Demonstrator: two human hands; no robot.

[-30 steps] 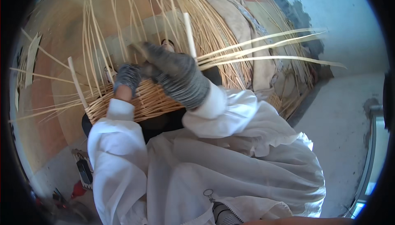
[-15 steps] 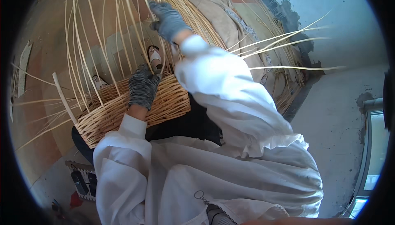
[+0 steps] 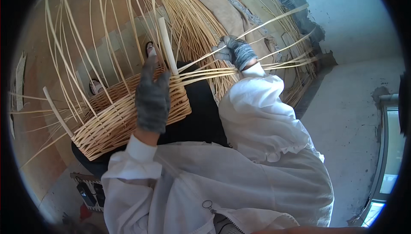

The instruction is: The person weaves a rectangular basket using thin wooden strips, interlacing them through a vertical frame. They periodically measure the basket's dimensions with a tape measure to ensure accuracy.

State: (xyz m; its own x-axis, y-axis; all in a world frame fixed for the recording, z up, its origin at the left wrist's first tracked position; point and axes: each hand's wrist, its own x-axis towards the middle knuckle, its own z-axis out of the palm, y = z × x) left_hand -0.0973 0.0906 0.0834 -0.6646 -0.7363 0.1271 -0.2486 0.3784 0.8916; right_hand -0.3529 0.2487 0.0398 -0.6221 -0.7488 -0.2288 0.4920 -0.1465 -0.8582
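A half-woven wicker basket [image 3: 102,131] rests on my dark-clad lap, with long pale rods standing up from its far side and a white corner stake [image 3: 166,41] at its right end. Another stake [image 3: 55,108] stands at the left end. My left hand [image 3: 152,99], in a grey knit glove, is at the basket's near right part, fingers stretched upward and thumb apart. My gloved right hand [image 3: 233,52] is out to the right, closed around a thin rod [image 3: 272,20] among several that extend sideways from the right stake.
A large bundle of peeled rods [image 3: 180,3] lies beyond the basket, beside a beige cloth [image 3: 231,7]. My sandalled foot [image 3: 97,87] shows past the basket. A grey wall [image 3: 346,28] and glazed frame [image 3: 389,148] are at the right; a dark object [image 3: 85,191] lies lower left.
My right hand has come down and rightward from the upright rods to the sideways ones. My left hand has shifted right toward the corner stake, its fingers now extended.
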